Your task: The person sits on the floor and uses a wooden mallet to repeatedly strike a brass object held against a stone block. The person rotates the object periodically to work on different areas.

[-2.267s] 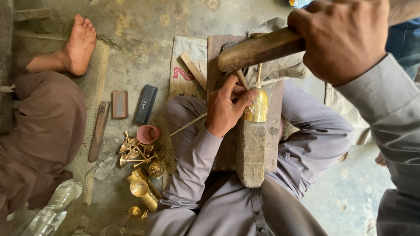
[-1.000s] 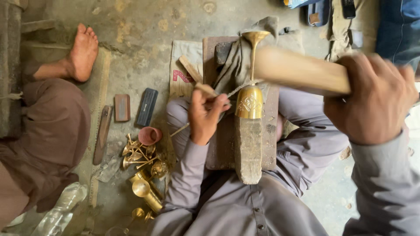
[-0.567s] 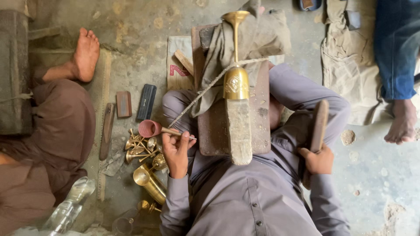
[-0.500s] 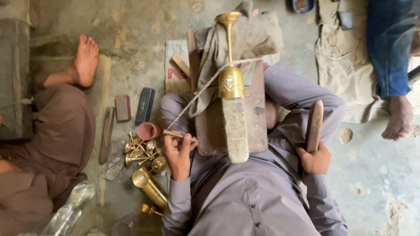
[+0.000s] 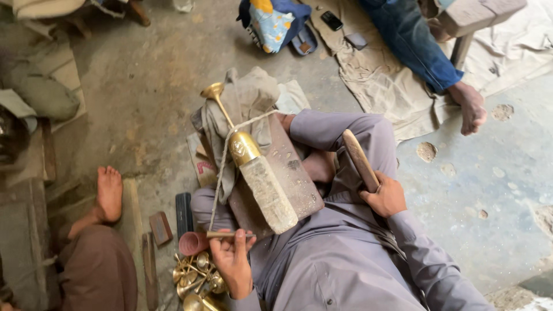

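My left hand (image 5: 231,257) pinches a thin metal punch (image 5: 229,234) level, just above the heap of small brass cups (image 5: 196,279) on the floor. The brass goblet (image 5: 237,141) lies roped to the stone block (image 5: 269,193) across my lap. My right hand (image 5: 387,197) is wrapped around the wooden mallet (image 5: 360,159). I'd seat the punch squarely on the brass before any blow.
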